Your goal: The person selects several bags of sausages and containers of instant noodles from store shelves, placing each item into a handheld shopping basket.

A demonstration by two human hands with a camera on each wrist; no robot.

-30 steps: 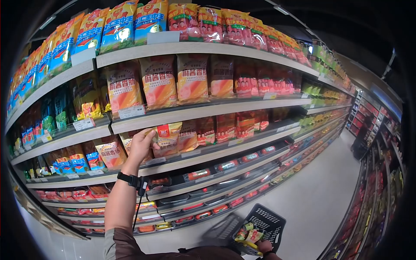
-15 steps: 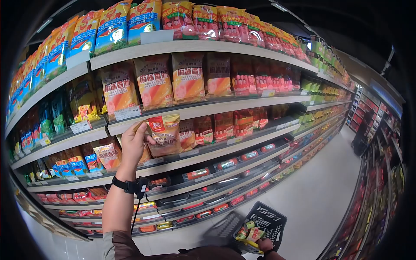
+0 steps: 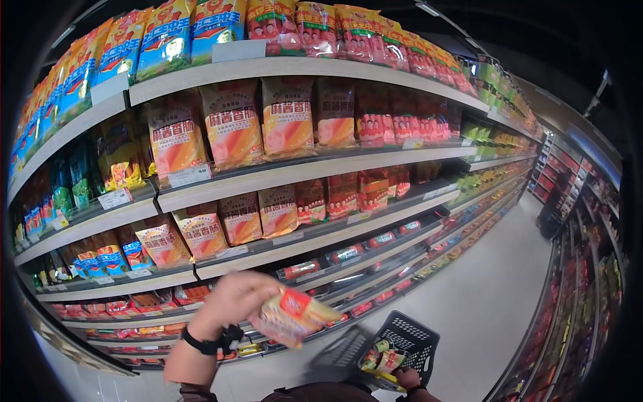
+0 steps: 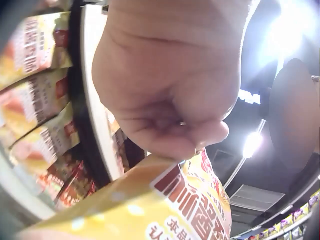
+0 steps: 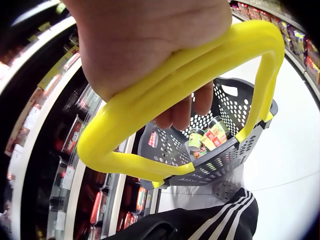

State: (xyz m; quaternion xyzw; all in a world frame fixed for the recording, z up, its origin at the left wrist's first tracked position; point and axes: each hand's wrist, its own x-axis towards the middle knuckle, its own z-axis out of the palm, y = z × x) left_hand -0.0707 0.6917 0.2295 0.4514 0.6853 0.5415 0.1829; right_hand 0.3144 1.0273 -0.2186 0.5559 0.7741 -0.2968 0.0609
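Observation:
My left hand (image 3: 240, 299) pinches the top edge of a yellow-orange packet (image 3: 295, 317) with a red logo, held tilted in front of the lower shelves. In the left wrist view the fingers of the left hand (image 4: 170, 90) curl over the edge of the packet (image 4: 125, 200). My right hand (image 5: 155, 55) grips the yellow handle (image 5: 185, 75) of a dark perforated basket (image 5: 232, 107). Inside the basket lie a cup (image 5: 195, 139) and several small packs. The head view shows the right hand (image 3: 407, 378) at the basket (image 3: 418, 333), low and right of the packet.
Shelves (image 3: 315, 161) of bagged sausages run along the left and recede to the right. Similar packets (image 3: 201, 231) stand on the middle shelf, with price tags along the edges. Another stocked shelf (image 3: 576, 295) lines the right side of the aisle floor (image 3: 479, 268).
My left hand has brought the packet down and away from the middle shelf, and the packet has tilted over. The right hand and basket stay nearly where they were.

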